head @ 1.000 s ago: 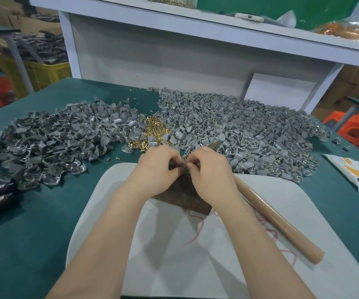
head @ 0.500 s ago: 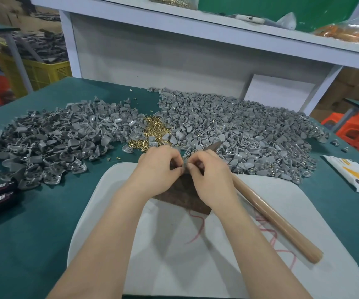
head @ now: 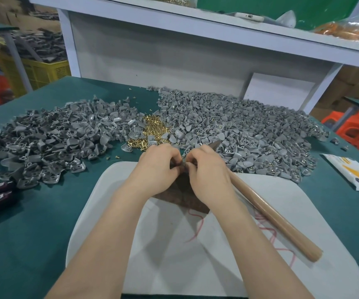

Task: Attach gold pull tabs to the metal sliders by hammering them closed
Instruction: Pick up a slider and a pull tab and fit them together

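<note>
Starting with the biggest thing, the green counter (head: 34,234) fills most of the frame, and a white board (head: 239,272) lies on it in the lower middle. Grey metal sliders sit across the middle in two big heaps, the left heap (head: 51,145) and the right heap (head: 249,130). The hammer (head: 271,216) lies on the board at the right. Its long wooden handle runs from the lower right of the frame up toward the middle, and its head pokes out just above the right hand (head: 208,175). A brown block (head: 180,196) rests at the top edge of the board, partly under both hands. A little pile of gold pull tabs (head: 152,130) shines between the grey heaps, just above the hands.

The left hand (head: 157,169) and the right hand meet over the far end of the block. The fingers (head: 173,156) of both hands are curled in and pinch one small piece (head: 184,164) between them. It is mostly hidden, so I cannot tell if a gold tab is on it.

What matters most is that the hammer is on the right, with its handle just beside the right wrist. The right hand is much nearer to it than the left. I think the right hand should let go and reach down and right for the handle, while the left hand holds the small piece on the block.
</note>
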Demonstrator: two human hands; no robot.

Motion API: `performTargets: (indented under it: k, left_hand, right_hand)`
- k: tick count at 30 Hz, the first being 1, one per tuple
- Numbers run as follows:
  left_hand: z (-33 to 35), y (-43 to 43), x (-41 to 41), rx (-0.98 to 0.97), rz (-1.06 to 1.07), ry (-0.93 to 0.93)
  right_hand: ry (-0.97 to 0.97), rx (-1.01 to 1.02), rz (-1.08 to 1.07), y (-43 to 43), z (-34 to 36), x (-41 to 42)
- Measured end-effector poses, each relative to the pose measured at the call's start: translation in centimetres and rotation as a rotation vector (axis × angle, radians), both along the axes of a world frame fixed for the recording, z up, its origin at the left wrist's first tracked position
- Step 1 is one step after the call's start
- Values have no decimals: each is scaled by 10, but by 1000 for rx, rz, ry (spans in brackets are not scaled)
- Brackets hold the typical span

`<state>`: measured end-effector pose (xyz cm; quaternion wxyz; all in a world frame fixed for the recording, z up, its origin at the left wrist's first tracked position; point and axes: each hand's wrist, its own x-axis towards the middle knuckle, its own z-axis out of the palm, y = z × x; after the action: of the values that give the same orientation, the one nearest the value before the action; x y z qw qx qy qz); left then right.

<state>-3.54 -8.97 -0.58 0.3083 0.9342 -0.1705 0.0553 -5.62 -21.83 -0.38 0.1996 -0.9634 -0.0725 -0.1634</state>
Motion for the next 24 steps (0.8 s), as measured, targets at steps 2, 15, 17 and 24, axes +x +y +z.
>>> performTargets:
  k: [2,15,17,24]
  left_hand:
    - [0,0,0,-5,-6,0]
    - [-1,0,2,6,-20,-29]
    - [-1,0,3,8,-24,-30]
    - [-1,0,3,20,-36,-55]
  right_hand:
    - [27,-17,-2,0,2,1]
    - [87,-145,-23,5,14,1]
    - [77,-157,-23,6,15,0]
    - [67,-215,-32,7,17,2]
